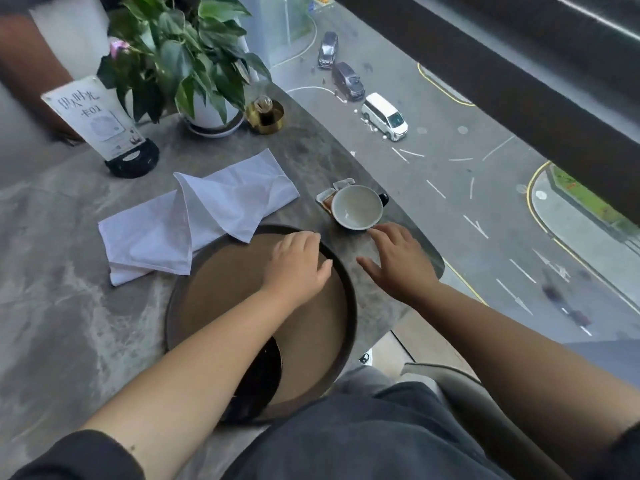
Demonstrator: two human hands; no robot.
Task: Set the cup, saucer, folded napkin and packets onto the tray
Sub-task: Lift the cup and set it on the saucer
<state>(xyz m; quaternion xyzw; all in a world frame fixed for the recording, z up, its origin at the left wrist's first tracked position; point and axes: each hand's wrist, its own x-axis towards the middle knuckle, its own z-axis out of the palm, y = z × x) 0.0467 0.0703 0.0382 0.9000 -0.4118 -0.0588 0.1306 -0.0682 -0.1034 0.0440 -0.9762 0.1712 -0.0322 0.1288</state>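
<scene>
A round brown tray (pixel 221 292) with a dark rim lies on the grey stone table in front of me. A dark saucer (pixel 259 379) sits on its near part, half hidden under my left forearm. My left hand (pixel 298 261) rests on the tray's far right rim, fingers curled over the edge. My right hand (pixel 398 261) hovers open over the table, just short of the empty pale cup (pixel 356 207). Two packets (pixel 332 194) lie behind the cup's left side. A white napkin (pixel 194 216) lies loosely spread beyond the tray.
A potted plant (pixel 207 109), a gold holder (pixel 266 116) and a table sign (pixel 104 123) stand at the back. The table's curved edge (pixel 415 223) runs close right of the cup, against a window over a street. A chair (pixel 467 393) is beside my lap.
</scene>
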